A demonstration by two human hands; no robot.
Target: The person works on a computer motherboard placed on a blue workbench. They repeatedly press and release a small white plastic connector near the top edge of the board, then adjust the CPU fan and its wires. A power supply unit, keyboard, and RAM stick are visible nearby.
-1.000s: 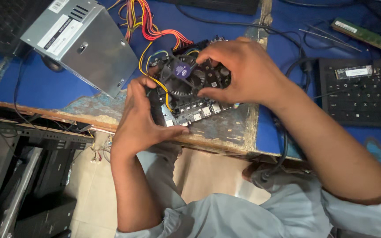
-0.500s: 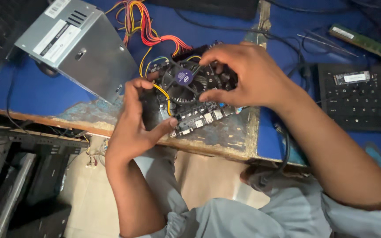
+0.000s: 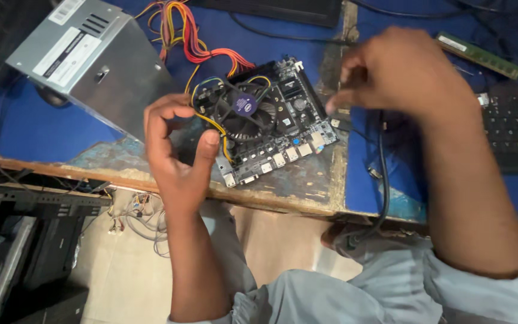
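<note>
A small black motherboard (image 3: 283,141) with a round cooler fan (image 3: 244,108) lies tilted on the worn blue table (image 3: 37,129). My left hand (image 3: 178,150) is at the board's left edge, curled in a loose C. Its thumb tip touches the yellow wire (image 3: 218,127) there and its fingers arch over the near-left corner. My right hand (image 3: 400,75) hovers off the board's right side with fingers pinched together. The fingertips are just above the plug of a black cable (image 3: 382,174); I cannot tell whether they grip it.
A grey metal power supply (image 3: 91,63) sits at the back left, with red, yellow and orange wires (image 3: 190,39) running to the board. A black keyboard (image 3: 514,129) and a green memory stick (image 3: 478,55) lie at the right. An open computer case (image 3: 25,258) stands on the floor at the left.
My right hand has lifted off the fan and moved right, clear of the board. My left hand has loosened from the board's edge into an open curl.
</note>
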